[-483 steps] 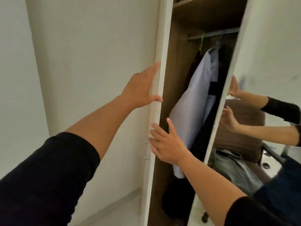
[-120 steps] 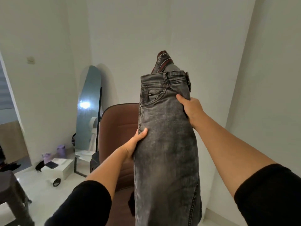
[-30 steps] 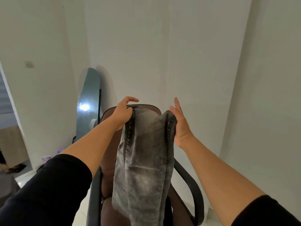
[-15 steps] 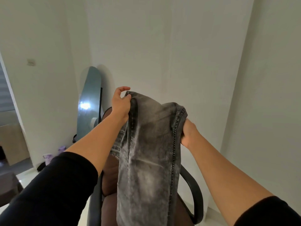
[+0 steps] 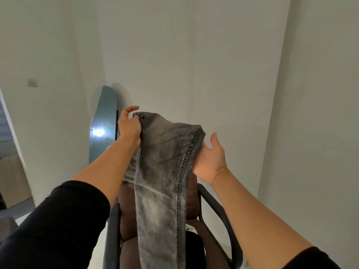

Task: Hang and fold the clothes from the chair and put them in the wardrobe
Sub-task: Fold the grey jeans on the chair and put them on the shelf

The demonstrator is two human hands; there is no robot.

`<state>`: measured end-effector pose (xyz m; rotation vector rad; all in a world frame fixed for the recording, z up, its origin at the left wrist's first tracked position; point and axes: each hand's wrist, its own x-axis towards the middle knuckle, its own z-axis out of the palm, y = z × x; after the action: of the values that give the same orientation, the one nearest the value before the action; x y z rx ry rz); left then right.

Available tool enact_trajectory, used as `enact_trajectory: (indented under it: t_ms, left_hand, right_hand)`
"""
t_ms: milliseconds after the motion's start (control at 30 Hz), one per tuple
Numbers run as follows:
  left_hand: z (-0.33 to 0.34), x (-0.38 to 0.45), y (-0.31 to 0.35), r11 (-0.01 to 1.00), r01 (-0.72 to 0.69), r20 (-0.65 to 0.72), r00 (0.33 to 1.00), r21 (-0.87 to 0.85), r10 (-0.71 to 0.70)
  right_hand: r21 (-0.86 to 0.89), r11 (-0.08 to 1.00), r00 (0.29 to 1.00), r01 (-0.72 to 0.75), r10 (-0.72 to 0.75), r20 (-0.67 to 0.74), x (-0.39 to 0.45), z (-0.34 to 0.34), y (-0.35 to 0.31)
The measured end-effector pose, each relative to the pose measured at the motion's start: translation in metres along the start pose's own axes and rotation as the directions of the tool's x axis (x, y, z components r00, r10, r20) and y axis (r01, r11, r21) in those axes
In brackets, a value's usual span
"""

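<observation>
Grey washed jeans (image 5: 165,171) hang folded lengthwise in front of me, over the brown office chair (image 5: 193,206). My left hand (image 5: 129,127) pinches the top left edge of the fold between thumb and fingers, index finger lifted. At the right edge of the fold is my right hand (image 5: 210,160), palm up and thumb standing free; its fingers are hidden behind the denim and seem to support it. The jeans' lower part drops out of view at the bottom. A dark garment (image 5: 194,241) lies on the chair seat. The wardrobe is out of view.
The chair's black armrests (image 5: 221,212) flank the seat. A tall mirror (image 5: 103,123) leans on the white wall at the left and reflects a light. White walls stand ahead and to the right. At the far left edge there is a doorway.
The right hand has released its grip on the right seam, with the thumb now lifted and the palm turned up. The left hand still pinches the left edge; the fold sits slightly flatter.
</observation>
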<state>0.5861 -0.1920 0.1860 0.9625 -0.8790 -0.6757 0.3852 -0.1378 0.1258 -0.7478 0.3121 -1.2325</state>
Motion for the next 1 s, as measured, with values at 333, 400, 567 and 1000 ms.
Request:
enact_trajectory:
  t_ms: [333,400,567,1000]
  left_hand:
    - [0.013,-0.011,0.006,0.988,0.102,0.008,0.995,-0.115,-0.102]
    - [0.014,-0.011,0.007,0.989,0.098,0.032,0.995,-0.108,-0.095]
    - [0.012,-0.012,0.007,0.99,0.099,0.087,0.992,-0.104,-0.09]
    - [-0.02,-0.014,-0.015,0.922,-0.117,0.316,0.949,0.37,-0.007]
  right_hand:
    - [-0.429,0.903,1.0,-0.011,0.001,-0.024,0.006,0.011,0.014]
    - [-0.403,0.915,0.996,-0.039,0.005,-0.085,0.008,0.008,0.01]
    - [-0.375,0.917,0.989,-0.139,0.108,-0.102,0.006,0.003,0.01]
    - [-0.29,0.957,0.977,0.016,-0.076,-0.197,0.013,0.024,0.018]
